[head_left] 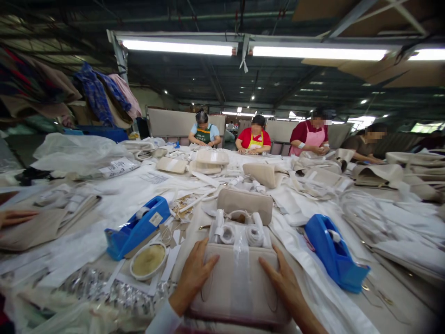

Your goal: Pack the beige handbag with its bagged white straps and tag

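Observation:
A beige handbag lies in front of me, a clear plastic strip running down its middle. My left hand grips its left side, thumb on the front and fingers along the edge. On the opposite side my right hand holds it the same way. White-wrapped rolled straps sit along the bag's far edge. Just beyond them a beige panel stands up; whether it belongs to this bag I cannot tell.
Blue tape dispensers stand to the left and right. A white bowl of yellowish stuff sits by the left one. Beige bags and white wrapping cover the table. At far left is another person's hand; several people work across the table.

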`<action>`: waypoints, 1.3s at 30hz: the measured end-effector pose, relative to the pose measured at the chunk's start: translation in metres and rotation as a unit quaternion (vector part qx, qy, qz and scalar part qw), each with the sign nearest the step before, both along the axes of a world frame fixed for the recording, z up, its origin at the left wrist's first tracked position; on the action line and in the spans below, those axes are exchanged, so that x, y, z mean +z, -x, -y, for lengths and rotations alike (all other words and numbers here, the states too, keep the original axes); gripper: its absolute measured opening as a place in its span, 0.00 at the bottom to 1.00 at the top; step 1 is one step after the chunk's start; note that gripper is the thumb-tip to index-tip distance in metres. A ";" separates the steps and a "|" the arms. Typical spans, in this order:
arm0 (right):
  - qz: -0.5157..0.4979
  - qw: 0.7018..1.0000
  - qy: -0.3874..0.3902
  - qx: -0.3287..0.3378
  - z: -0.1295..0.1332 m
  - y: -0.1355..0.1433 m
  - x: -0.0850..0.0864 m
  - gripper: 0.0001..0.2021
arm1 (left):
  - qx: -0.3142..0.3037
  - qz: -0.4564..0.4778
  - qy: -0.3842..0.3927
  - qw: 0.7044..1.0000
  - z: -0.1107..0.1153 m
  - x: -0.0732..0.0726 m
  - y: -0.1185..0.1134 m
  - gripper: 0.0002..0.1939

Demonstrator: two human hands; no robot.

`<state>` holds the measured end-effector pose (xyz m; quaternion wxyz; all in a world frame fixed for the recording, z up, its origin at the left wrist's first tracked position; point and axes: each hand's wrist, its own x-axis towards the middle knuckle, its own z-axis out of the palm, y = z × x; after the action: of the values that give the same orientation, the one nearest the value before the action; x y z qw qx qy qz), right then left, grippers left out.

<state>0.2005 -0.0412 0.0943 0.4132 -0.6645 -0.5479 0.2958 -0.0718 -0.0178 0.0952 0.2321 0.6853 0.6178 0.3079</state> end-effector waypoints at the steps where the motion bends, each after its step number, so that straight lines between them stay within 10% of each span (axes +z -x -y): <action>1: -0.002 1.000 0.006 0.000 0.006 0.000 -0.002 0.42 | 0.002 -0.002 0.004 1.000 0.007 0.001 0.002 0.31; 8: 0.125 0.991 -0.034 0.016 0.039 -0.002 -0.004 0.34 | -0.043 -0.130 -0.075 0.988 0.045 0.024 -0.001 0.29; 13: 0.342 0.930 -0.128 0.047 0.012 0.025 0.040 0.16 | -0.232 -0.160 -0.222 0.933 0.018 0.050 -0.046 0.16; 18: 0.439 0.892 -0.053 0.093 -0.014 0.041 0.058 0.09 | -0.268 -0.188 -0.202 0.923 -0.003 0.040 -0.066 0.07; 31: 0.168 0.980 -0.042 0.093 -0.048 0.012 0.043 0.15 | -0.275 -0.205 -0.202 0.917 -0.001 0.035 -0.066 0.09; 39: 0.171 0.974 -0.151 0.000 0.007 0.013 0.027 0.25 | -0.265 -0.139 -0.178 0.938 -0.003 0.032 -0.063 0.12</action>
<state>0.1879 -0.0486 0.1208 0.4094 -0.6349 -0.6487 0.0918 -0.0091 -0.0149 0.1272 0.0914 0.8900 0.3755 0.2419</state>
